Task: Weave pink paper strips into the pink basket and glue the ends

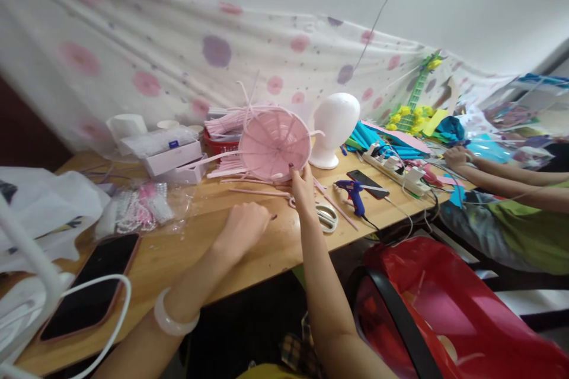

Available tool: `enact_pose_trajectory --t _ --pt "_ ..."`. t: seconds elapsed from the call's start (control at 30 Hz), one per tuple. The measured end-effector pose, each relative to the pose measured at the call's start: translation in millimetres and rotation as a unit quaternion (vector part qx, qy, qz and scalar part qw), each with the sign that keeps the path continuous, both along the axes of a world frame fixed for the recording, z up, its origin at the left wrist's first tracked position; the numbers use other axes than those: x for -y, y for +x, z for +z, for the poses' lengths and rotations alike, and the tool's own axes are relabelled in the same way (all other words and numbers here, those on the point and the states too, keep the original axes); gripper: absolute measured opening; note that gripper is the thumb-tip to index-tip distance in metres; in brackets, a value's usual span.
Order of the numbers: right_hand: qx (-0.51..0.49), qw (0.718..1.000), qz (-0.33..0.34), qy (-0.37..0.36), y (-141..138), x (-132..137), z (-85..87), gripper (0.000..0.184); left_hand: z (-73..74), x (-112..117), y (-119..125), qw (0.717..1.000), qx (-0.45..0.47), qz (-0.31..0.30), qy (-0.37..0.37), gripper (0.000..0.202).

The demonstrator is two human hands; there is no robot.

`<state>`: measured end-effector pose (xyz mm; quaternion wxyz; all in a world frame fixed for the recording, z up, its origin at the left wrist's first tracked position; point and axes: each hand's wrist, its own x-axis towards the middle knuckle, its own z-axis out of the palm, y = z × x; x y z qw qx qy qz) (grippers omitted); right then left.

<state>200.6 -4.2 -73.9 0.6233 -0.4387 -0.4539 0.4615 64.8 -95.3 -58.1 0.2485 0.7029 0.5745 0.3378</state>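
Pink basket [273, 145] on its side — my right hand [303, 189] pinches its lower rim, left hand [244, 226] curled closed near it. Mid-weave, I judge — next calls for a strip [255, 191].

Pink woven basket [273, 143], tipped on edge, loose strands sticking out, on wooden table [186, 249].

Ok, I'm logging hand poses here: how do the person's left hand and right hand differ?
The left hand is curled into a fist low over the wooden table; the right hand is raised, fingers on the rim of the tilted pink basket. The left wrist wears a pale bangle; the right wrist is bare. Whether the left hand holds anything cannot be told; the right hand grips the basket. Both are ungloved.
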Motion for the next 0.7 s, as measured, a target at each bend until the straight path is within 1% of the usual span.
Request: enact_pose_trajectory --t 0.07,0.1,0.17,0.2,0.27,0.33,0.4,0.5,0.6,0.7 --pt "-0.009 1.0 0.003 -0.011 2.8 0.3 -1.0 0.055 0.6 -2.6 -16.1 0.997 0.072 0.006 -0.04 0.046" --pt "-0.012 1.0 0.003 -0.017 4.2 0.4 -1.6 0.053 0.7 -3.0 -25.4 0.991 0.116 0.013 -0.059 0.049" --pt "-0.017 0.999 0.001 -0.031 6.8 0.6 -3.3 0.048 0.0 -2.2 -44.8 0.969 0.226 0.046 -0.085 0.051" --pt "-0.02 0.999 -0.001 -0.038 8.0 1.0 -4.4 0.046 -0.8 -1.2 -54.1 0.951 0.289 0.066 -0.093 0.055" --pt "-0.026 0.998 -0.002 -0.05 10.3 2.7 -7.5 0.041 -3.2 1.8 -70.1 0.9 0.412 0.1 -0.106 0.059" --pt "-0.033 0.997 0.0 -0.062 13.3 5.8 -12.0 0.038 -6.0 5.0 -81.4 0.84 0.516 0.123 -0.112 0.054" --pt "-0.041 0.997 0.003 -0.072 17.5 9.4 -18.2 0.037 -8.7 7.5 -88.1 0.782 0.599 0.138 -0.105 0.05" --pt "-0.054 0.995 0.012 -0.083 25.5 14.5 -28.7 0.036 -10.8 9.0 -92.3 0.701 0.692 0.148 -0.085 0.047" --pt "-0.055 0.994 0.025 -0.092 32.0 19.8 -35.6 0.037 -9.8 9.2 -94.9 0.639 0.751 0.149 -0.075 0.042" --pt "-0.043 0.993 0.045 -0.101 33.0 24.4 -37.0 0.038 -7.8 10.0 -99.2 0.6 0.784 0.147 -0.066 0.039"
